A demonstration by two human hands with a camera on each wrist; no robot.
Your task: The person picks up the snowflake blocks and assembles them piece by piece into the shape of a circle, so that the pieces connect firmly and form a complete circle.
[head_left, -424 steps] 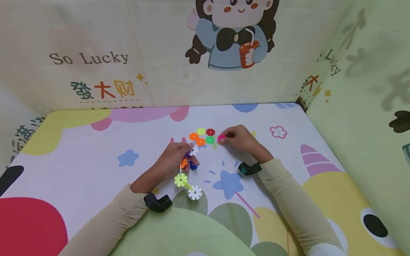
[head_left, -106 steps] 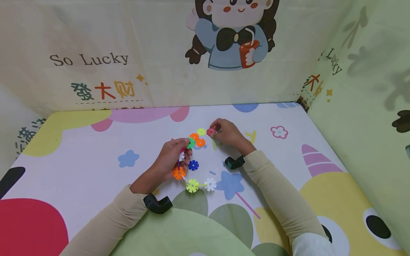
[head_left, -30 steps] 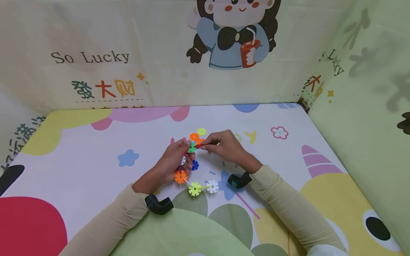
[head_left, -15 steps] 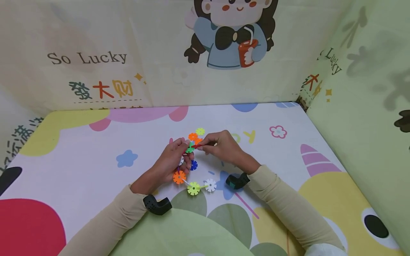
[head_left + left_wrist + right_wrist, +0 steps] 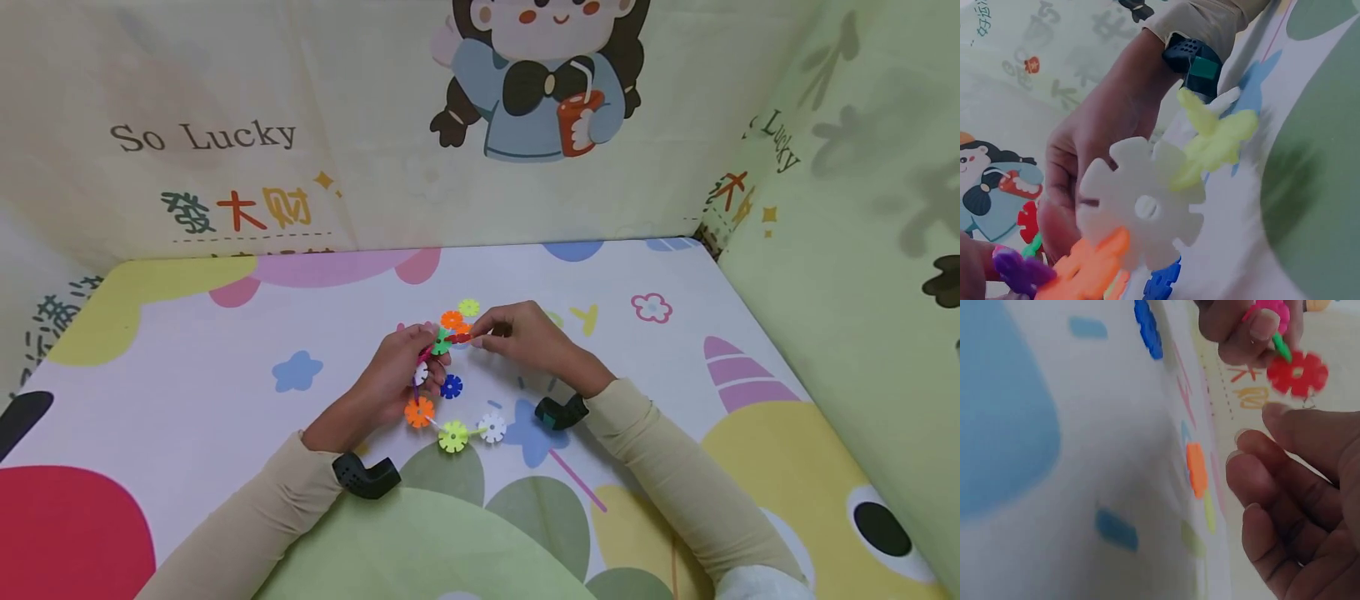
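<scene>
My left hand [image 5: 397, 371] pinches a curved chain of toothed plastic snowflake discs at its pink disc [image 5: 1275, 309]. Beyond the fingertips come a green disc [image 5: 441, 341] and, slotted into it, a red disc [image 5: 1297, 374]. The chain's other end hangs toward me through white, purple [image 5: 1022, 272], orange [image 5: 419, 412] and yellow-green [image 5: 453, 437] discs to a white disc [image 5: 492, 428]. My right hand [image 5: 521, 337] is just right of the red disc. In the right wrist view its loosely bent fingers [image 5: 1250, 478] are apart from that disc and hold nothing.
Behind the hands lie a loose yellow disc [image 5: 468, 307] and two orange discs, one [image 5: 452, 319] farther left. A blue disc [image 5: 452, 386] lies on the patterned tabletop [image 5: 360, 308] beside the left fingers. A printed cloth wall [image 5: 375, 183] rises behind.
Earlier, the pink, green and red discs joined the chain one after another. Half a second ago my right fingers pinched the red disc; now they are off it, and it stays on the green one.
</scene>
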